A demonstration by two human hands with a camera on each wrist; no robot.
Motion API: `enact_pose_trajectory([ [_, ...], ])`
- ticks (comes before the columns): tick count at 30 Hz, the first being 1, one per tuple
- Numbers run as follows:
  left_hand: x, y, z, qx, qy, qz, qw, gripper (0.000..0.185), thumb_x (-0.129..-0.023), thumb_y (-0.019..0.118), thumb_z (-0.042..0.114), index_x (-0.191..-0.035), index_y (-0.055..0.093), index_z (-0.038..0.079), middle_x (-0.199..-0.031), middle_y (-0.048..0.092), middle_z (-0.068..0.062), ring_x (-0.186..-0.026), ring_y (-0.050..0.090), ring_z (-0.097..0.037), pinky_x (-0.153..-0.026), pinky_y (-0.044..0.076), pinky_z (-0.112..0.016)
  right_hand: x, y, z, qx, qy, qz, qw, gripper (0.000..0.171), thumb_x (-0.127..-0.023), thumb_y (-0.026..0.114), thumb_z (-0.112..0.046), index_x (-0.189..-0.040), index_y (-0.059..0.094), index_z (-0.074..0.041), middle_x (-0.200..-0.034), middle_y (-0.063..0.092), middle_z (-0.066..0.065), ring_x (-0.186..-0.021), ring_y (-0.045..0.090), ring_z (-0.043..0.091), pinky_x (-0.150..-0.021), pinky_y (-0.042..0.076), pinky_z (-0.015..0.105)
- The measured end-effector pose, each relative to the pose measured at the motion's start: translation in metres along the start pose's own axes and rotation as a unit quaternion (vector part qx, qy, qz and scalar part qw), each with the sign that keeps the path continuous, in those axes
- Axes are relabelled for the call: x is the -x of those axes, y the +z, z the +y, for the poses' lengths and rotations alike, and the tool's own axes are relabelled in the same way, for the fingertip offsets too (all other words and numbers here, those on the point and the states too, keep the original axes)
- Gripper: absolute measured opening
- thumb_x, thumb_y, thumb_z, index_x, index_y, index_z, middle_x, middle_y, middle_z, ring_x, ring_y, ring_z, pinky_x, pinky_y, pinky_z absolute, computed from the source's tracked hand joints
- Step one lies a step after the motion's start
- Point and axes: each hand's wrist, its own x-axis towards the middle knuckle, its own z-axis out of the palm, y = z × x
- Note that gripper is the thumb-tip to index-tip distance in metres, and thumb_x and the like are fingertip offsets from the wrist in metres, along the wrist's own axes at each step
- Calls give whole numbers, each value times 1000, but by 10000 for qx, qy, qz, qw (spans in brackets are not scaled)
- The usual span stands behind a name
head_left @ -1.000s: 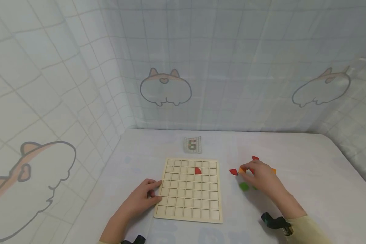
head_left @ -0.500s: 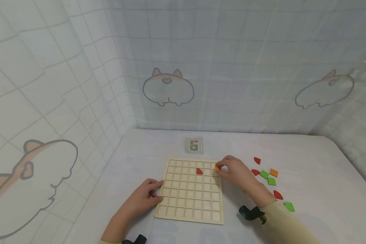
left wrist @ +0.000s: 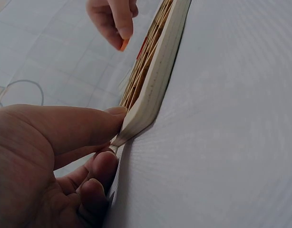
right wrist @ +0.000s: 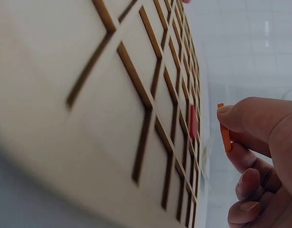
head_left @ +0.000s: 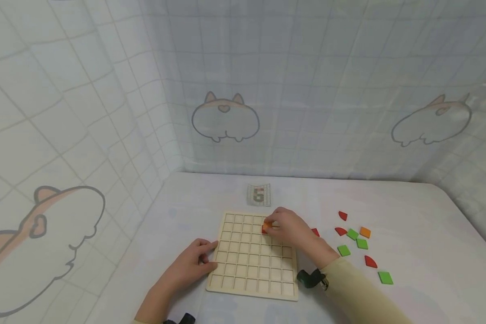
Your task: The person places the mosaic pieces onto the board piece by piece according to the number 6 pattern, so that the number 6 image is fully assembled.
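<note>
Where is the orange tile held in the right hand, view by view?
Head: the orange tile, just right of centre, lower half, pinched by the right hand.
Left wrist: orange tile in the upper part, left of centre.
Right wrist: orange tile right of centre, near mid-height.
Shared landmark: the gridded board.

Small card (head_left: pixel 258 195): G-like figure; tabletop (head_left: pixel 281 311) marks illegible.

Pale-covered table (head_left: pixel 429 225) — gridded board (head_left: pixel 243 259), picture card (head_left: pixel 258 195); loose pieces (head_left: pixel 362 243) — red, green, orange.
</note>
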Motion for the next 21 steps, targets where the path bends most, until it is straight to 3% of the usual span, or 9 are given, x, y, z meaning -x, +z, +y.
enact_pose_trajectory([
  [8, -1, 3, -3, 12, -100, -36, 9999, 60, -77, 69, 35, -131, 49, 17, -105, 43, 7, -75, 46, -8, -60, 39, -23, -13, 14, -8, 128, -383, -241, 9989, 16, -83, 64, -24, -96, 70, -18, -85, 54, -7, -75, 48, 7, -65, 41, 25],
  [21, -2, 3, -7, 37, 4, -41, 10000, 61, -77, 70, 35, -131, 49, 17, -104, 43, 7, -76, 47, -8, -61, 40, -22, -20, 26, -10, 322, -369, -459, 9977, 15, -86, 60, -28, -96, 70, -23, -84, 53, -11, -75, 46, 5, -67, 41, 24],
])
